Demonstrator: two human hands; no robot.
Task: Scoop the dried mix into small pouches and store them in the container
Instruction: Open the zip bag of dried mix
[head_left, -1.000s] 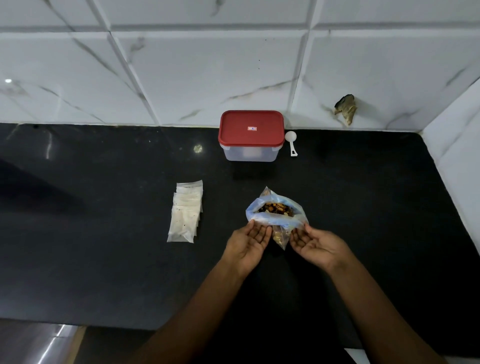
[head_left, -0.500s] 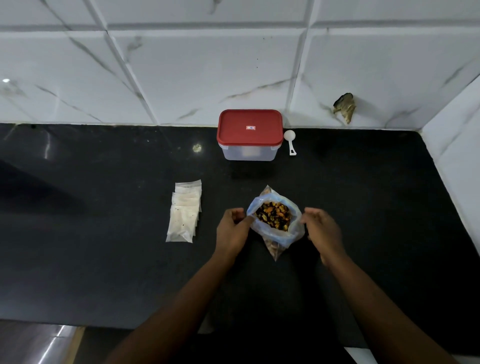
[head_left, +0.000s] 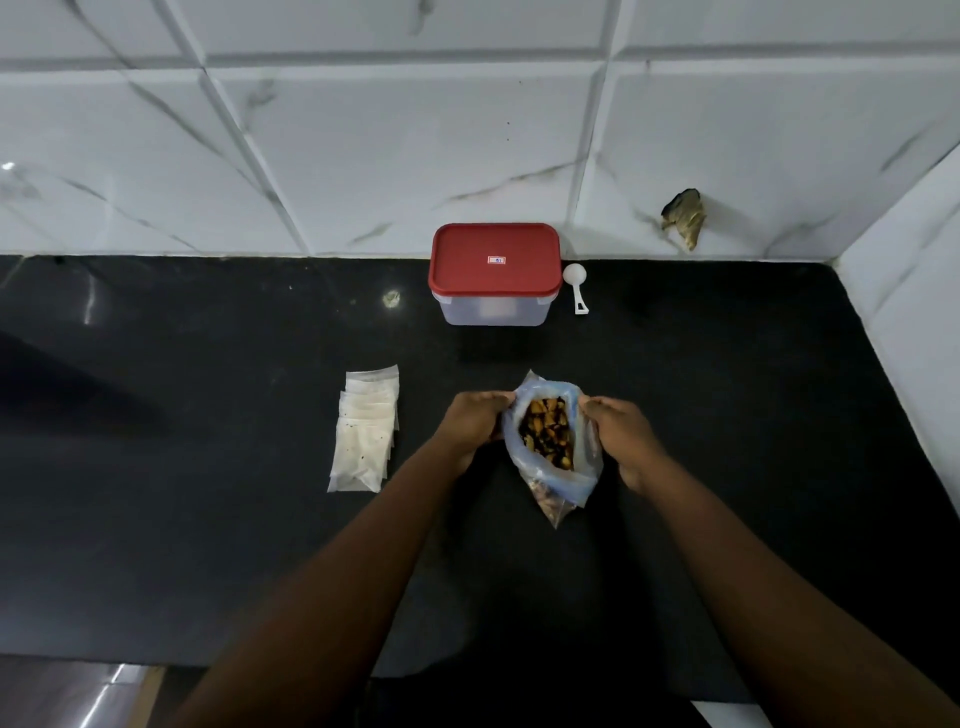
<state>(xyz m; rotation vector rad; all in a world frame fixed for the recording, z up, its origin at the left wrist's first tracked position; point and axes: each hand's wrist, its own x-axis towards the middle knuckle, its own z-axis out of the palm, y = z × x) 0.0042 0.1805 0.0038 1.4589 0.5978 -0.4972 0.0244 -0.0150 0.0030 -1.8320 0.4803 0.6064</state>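
Left hand (head_left: 472, 423), right hand (head_left: 621, 441) grip mix bag (head_left: 584, 480), lid label (head_left: 496, 260) illegible

No legible text anywhere; only marking is 1 small white-and-red label (head_left: 496, 260) at centre of the red lid (head_left: 467, 275) on the container (head_left: 493, 310); characters too small and blurred to read.

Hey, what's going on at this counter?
A person is holding a plastic bag of dried mix open on the counter, left hand gripping one side of its mouth, right hand the other. The scoop lies beside the container, whose red lid is on. The small pouches lie stacked to the left.
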